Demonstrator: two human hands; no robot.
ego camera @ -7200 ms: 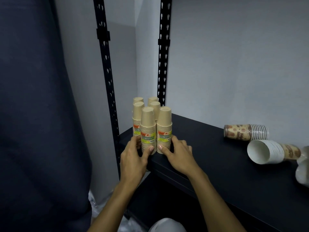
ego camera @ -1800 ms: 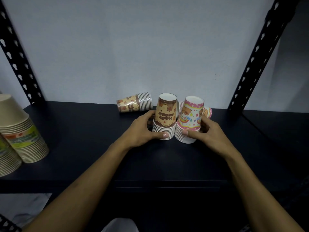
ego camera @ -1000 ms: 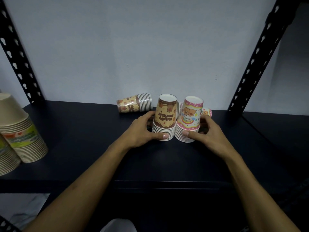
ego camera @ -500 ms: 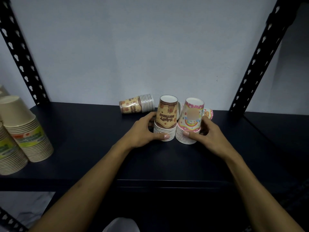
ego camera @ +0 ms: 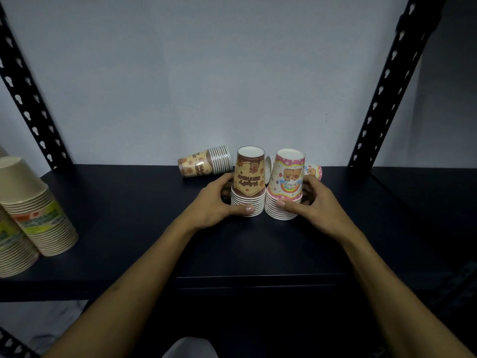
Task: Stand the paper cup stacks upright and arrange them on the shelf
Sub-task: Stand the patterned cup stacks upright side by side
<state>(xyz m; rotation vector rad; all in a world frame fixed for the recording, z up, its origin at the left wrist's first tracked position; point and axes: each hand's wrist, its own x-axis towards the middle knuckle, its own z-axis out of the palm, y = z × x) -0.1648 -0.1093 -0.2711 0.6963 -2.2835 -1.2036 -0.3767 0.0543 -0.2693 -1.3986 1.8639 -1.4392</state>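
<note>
At frame centre on the black shelf [ego camera: 129, 215], the left hand [ego camera: 214, 202] clasped the brown cup stack [ego camera: 248, 182] and the right hand [ego camera: 313, 205] the pink cup stack [ego camera: 285, 184], both inverted and touching; a careless release risked toppling either onto the fallen stack [ego camera: 204, 164] behind.

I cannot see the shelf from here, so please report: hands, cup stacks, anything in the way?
Left hand holds brown paper cup stack; right hand holds pink paper cup stack. Both upright, touching. Beige patterned cup stack lies toppled behind.
</note>
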